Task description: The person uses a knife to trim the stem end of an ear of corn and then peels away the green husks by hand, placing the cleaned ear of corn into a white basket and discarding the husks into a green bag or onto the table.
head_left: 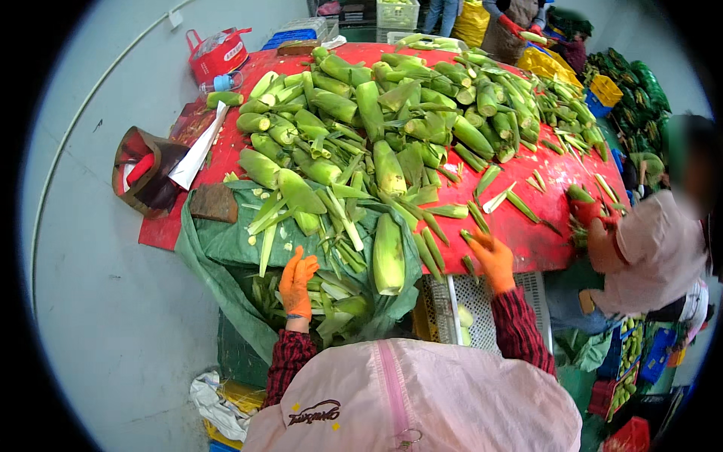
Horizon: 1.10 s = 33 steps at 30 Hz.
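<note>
My left hand point(298, 279), in an orange glove, has its fingers apart above the front of a green cloth point(203, 241) strewn with loose husks point(267, 233). My right hand point(491, 256), also orange-gloved, is open at the red table point(538, 252), fingertips beside a small green husk piece point(467, 235); whether they touch it I cannot tell. Between my hands a whole corn ear point(389, 256) lies on the cloth. A wooden block point(212, 202) sits on the cloth's back-left corner. A large heap of green corn point(339, 105) covers the back of the table.
A brown bag point(135, 177), red bag point(215, 56) and bottle point(222, 84) stand left. A co-worker in pink point(651, 256) works close on my right with red gloves point(584, 212). Other people point(512, 38) stand behind. White plastic crates point(520, 316) sit below the table's front edge.
</note>
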### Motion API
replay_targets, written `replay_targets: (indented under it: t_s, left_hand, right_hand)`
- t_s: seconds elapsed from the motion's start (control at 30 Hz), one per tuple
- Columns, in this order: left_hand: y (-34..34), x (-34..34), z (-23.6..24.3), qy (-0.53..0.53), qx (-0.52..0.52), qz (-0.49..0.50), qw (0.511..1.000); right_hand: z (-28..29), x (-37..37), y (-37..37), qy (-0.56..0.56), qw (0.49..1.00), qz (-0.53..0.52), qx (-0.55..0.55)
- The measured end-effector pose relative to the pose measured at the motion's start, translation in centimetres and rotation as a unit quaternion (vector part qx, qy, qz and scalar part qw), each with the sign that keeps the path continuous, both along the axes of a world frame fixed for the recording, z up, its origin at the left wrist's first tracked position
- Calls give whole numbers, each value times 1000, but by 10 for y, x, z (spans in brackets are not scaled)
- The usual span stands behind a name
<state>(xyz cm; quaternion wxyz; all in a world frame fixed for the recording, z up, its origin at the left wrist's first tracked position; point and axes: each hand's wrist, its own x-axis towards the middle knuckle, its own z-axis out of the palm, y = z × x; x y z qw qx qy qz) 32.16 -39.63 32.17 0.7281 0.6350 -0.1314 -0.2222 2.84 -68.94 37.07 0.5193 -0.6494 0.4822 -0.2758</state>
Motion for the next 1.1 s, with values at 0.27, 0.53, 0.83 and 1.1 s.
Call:
replay_targets:
  t_s: [0.27,0.53,0.83,1.1]
  left_hand:
    - [13,-37,8,-21,-31,53,998]
    - [46,-26,13,96,-56,101,989]
    - [-12,-13,45,313,-387,-149,854]
    - [74,-21,-3,502,-416,-25,758]
  right_hand:
    - [4,234,-95,279,922,264,-40]
    - [-6,214,-105,61,921,303,238]
    - [87,157,126,-55,884,432,168]
    - [58,131,206,29,820,551,-149]
